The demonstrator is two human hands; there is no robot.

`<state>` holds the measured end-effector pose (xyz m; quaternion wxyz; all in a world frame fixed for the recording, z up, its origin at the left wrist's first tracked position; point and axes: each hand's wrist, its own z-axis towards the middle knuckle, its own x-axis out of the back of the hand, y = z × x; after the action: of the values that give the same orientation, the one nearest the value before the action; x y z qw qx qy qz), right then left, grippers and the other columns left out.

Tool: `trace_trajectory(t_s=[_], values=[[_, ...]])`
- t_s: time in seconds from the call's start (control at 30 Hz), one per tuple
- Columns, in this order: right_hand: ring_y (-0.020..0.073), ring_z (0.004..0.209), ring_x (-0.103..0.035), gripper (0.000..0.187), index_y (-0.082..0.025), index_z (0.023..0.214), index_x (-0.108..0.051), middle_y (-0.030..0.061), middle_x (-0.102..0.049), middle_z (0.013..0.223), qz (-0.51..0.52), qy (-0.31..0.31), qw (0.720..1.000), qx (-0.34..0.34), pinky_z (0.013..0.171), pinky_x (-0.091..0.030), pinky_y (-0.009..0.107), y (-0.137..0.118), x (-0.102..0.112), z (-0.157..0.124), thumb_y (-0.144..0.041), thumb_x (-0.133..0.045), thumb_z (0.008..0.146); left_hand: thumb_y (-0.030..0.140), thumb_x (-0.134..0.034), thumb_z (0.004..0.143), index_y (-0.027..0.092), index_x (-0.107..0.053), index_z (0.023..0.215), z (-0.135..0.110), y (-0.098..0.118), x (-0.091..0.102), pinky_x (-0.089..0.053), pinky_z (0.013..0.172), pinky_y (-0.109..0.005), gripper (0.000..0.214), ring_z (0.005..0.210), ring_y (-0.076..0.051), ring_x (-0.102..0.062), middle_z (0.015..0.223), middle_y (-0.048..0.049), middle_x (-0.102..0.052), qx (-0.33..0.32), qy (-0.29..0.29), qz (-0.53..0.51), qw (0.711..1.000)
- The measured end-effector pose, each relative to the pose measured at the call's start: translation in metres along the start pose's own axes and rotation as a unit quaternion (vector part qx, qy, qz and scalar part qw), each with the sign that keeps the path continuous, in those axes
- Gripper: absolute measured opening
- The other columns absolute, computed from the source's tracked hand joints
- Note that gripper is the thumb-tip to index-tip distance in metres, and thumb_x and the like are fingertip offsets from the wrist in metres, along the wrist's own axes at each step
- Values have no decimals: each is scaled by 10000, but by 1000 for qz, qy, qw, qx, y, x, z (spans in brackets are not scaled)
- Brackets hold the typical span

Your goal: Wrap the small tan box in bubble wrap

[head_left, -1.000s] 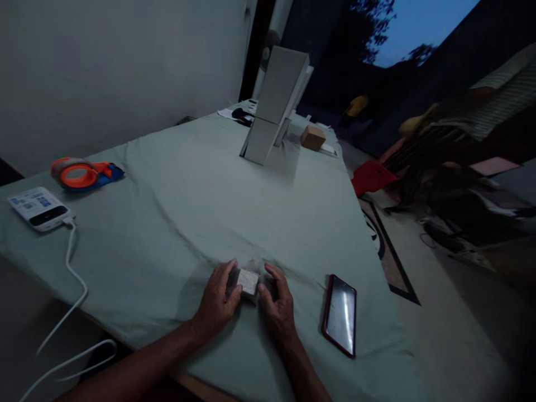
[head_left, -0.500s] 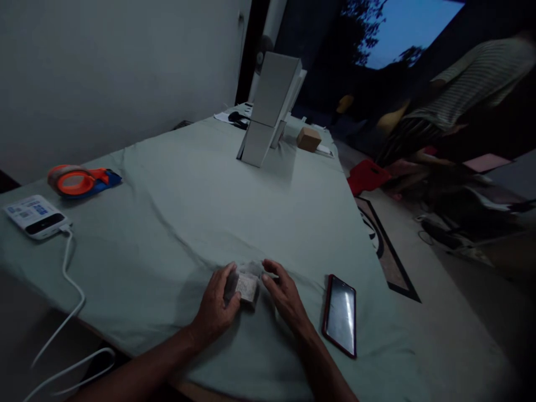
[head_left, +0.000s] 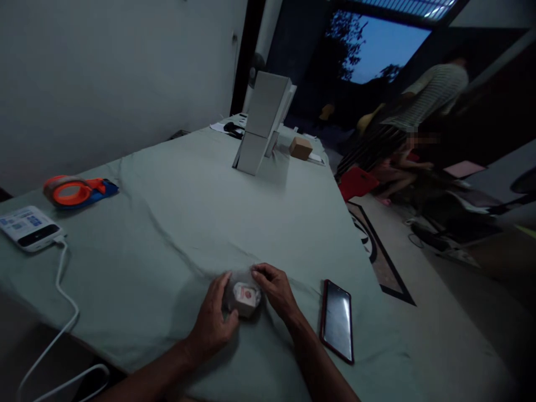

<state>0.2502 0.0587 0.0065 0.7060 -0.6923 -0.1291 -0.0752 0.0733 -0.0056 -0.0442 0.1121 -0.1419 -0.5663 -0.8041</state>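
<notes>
A small pale box (head_left: pixel 245 296) with a reddish mark on its top sits on the cloth, surrounded by clear plastic wrapping (head_left: pixel 239 276). My left hand (head_left: pixel 215 312) grips it from the left, thumb at the near side and fingers at the far side. At the far right corner, thumb and fingers of my right hand (head_left: pixel 274 287) are closed in a pinch on the plastic. To the right of that hand a phone (head_left: pixel 337 321) in a dark red case lies flat, screen up.
An orange and blue tape dispenser (head_left: pixel 79 191) and a white device (head_left: pixel 31 228) with a white cable (head_left: pixel 62 285) lie at left. White boxes (head_left: pixel 262 120) stand farther back near a brown box (head_left: pixel 300 148). Beyond the green-clothed table (head_left: pixel 201 201) are people (head_left: pixel 435 95) and a red chair (head_left: pixel 358 181).
The view has shifted a little. My right hand has closed from spread fingers to a pinch on the plastic. The box now shows a face with a reddish mark.
</notes>
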Motion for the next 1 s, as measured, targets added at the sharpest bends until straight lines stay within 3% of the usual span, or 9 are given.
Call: trace_trajectory(t_s=[0.3,0.4,0.5,0.6,0.67,0.7,0.83,0.9,1.0], values=[[113,571,-437,254,-162,763,-683,-18,-547,616,82,32,996,-7,542,-353,234,-17,13,12,-415,-658,763,194,-550,745,183,-342,1395,25,20,11,-390,1036,-476,683,1235,-278,-485,1396,-158,-450,94,1,-90,992],[115,574,-454,255,-160,752,-683,-15,-556,616,85,8,996,-9,549,-366,238,-17,14,18,-414,-657,756,217,-539,770,156,-360,1377,48,18,6,-427,997,-425,636,1200,-254,-519,1335,-166,-509,162,12,-149,975],[132,604,-494,277,-161,783,-689,0,-587,650,58,2,998,7,571,-394,251,-16,16,21,-432,-634,762,205,-547,736,126,-432,1312,72,20,2,-484,888,-351,593,1009,-208,-610,1142,-129,-629,225,-48,-238,943],[168,701,-554,336,-160,912,-680,35,-639,775,-20,112,993,39,623,-431,271,-14,22,14,-453,-636,754,222,-577,686,124,-586,1097,88,23,1,-496,753,-282,423,814,-170,-618,908,-48,-678,232,-114,-294,920],[184,744,-577,359,-162,944,-656,50,-652,822,-66,188,979,44,660,-451,284,-12,22,3,-473,-627,767,257,-638,652,120,-636,942,94,23,0,-475,681,-250,321,732,-155,-595,803,-21,-664,249,-113,-308,911],[189,748,-585,357,-165,937,-648,53,-656,825,-81,195,977,38,669,-458,287,-11,21,-3,-485,-614,782,288,-671,639,117,-643,884,96,23,-1,-461,651,-243,300,695,-149,-582,763,-15,-652,264,-109,-315,905],[225,848,-612,434,-178,1024,-650,77,-686,967,-129,81,988,29,724,-472,307,-4,3,-22,-486,-692,721,462,-706,649,119,-640,820,97,25,-9,-439,618,-244,389,641,-140,-561,715,-10,-627,293,-110,-346,885],[229,866,-604,472,-181,1030,-656,72,-687,985,-143,72,986,36,762,-465,316,-1,-6,-22,-469,-745,667,534,-687,662,123,-634,796,97,29,-12,-444,635,-249,435,656,-145,-568,710,-15,-622,293,-117,-355,880],[195,766,-588,364,-172,887,-677,43,-684,838,-62,96,993,8,708,-459,290,7,-6,-17,-516,-632,775,606,-667,665,126,-622,758,101,33,-14,-453,656,-263,491,669,-159,-577,691,-24,-613,283,-127,-361,880]])
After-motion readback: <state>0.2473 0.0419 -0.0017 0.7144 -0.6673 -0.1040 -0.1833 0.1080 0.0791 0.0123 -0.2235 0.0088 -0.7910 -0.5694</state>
